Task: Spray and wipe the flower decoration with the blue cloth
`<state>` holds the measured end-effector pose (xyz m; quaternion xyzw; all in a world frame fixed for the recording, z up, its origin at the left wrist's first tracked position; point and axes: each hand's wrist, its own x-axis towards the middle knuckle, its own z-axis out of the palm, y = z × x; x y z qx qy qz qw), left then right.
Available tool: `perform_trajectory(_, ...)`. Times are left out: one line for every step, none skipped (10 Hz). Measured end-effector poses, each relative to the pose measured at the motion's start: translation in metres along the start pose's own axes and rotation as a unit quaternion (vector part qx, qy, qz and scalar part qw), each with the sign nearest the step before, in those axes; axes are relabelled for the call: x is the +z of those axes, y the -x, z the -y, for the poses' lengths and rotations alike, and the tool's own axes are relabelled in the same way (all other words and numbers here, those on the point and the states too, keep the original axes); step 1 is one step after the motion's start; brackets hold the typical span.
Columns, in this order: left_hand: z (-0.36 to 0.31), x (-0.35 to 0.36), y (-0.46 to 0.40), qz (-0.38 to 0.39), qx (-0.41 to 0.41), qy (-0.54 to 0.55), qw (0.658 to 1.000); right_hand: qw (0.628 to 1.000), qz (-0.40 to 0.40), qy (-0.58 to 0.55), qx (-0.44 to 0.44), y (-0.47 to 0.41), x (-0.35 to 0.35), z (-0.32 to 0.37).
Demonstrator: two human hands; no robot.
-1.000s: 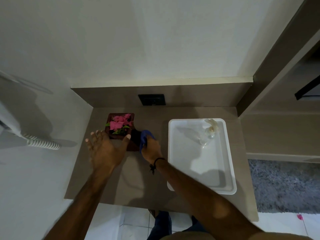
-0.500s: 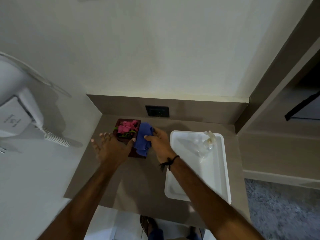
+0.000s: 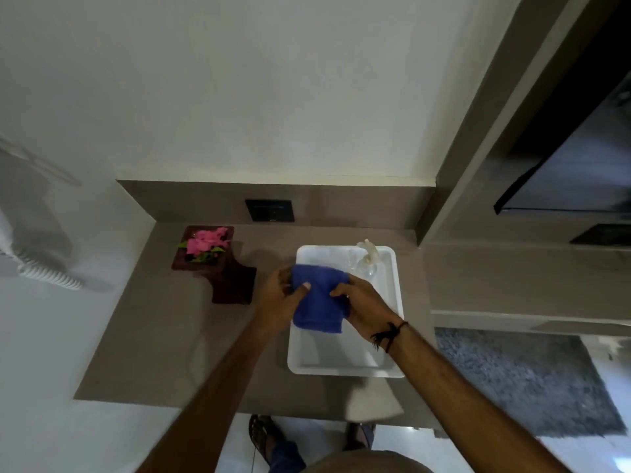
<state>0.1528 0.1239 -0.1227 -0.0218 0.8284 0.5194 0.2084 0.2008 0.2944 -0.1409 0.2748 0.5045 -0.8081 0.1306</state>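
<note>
The flower decoration [image 3: 209, 249], pink petals with green leaves in a dark brown block holder, stands at the back left of the counter, apart from both hands. The blue cloth [image 3: 319, 298] hangs between my hands above the left side of the white tray [image 3: 341, 365]. My left hand [image 3: 281, 295] pinches its left edge with thumb on top. My right hand [image 3: 365, 302], with a black wrist cord, grips its right edge. A clear spray bottle [image 3: 367, 259] lies in the tray's far end.
A dark wall socket [image 3: 269, 210] sits in the backsplash behind the counter [image 3: 153, 353]. A white coiled cord [image 3: 51, 276] hangs on the left wall. A grey rug [image 3: 522, 380] covers the floor at right. My sandalled feet show below the counter edge.
The cloth has left the flower decoration and moved right to above the tray. My left hand, open beside the holder before, now grips the cloth together with my right.
</note>
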Motion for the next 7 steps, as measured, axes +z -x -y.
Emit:
perform_trajectory(0.028, 0.037, 0.001, 0.038, -0.015, -0.084, 0.996, 0.975, -0.145, 0.17, -0.016, 0.0, -0.033, -0.033)
perform_trajectory(0.045, 0.065, 0.001, 0.057, -0.021, -0.156, 0.986, 0.924, -0.213, 0.318, 0.0, -0.002, -0.053, -0.056)
perform_trajectory(0.049, 0.083, -0.001, 0.046, -0.027, -0.229, 0.972, 0.892, -0.233, 0.388, -0.016, -0.001, -0.056, -0.064)
perform_trajectory(0.045, 0.089, -0.002, 0.034, -0.019, -0.262, 0.964, 0.864, -0.239, 0.442, -0.041, -0.004, -0.055, -0.065)
perform_trajectory(0.035, 0.082, 0.0, 0.034, -0.012, -0.293, 0.955, 0.847, -0.258, 0.458, -0.074, 0.002, -0.06, -0.057)
perform_trajectory(0.018, 0.064, -0.007, 0.022, 0.041, -0.302, 0.952, 0.837, -0.304, 0.43, -0.146, 0.009, -0.072, -0.033)
perform_trajectory(-0.009, 0.036, -0.017, -0.009, 0.13, -0.319, 0.939, 0.822, -0.351, 0.372, -0.25, 0.024, -0.079, 0.013)
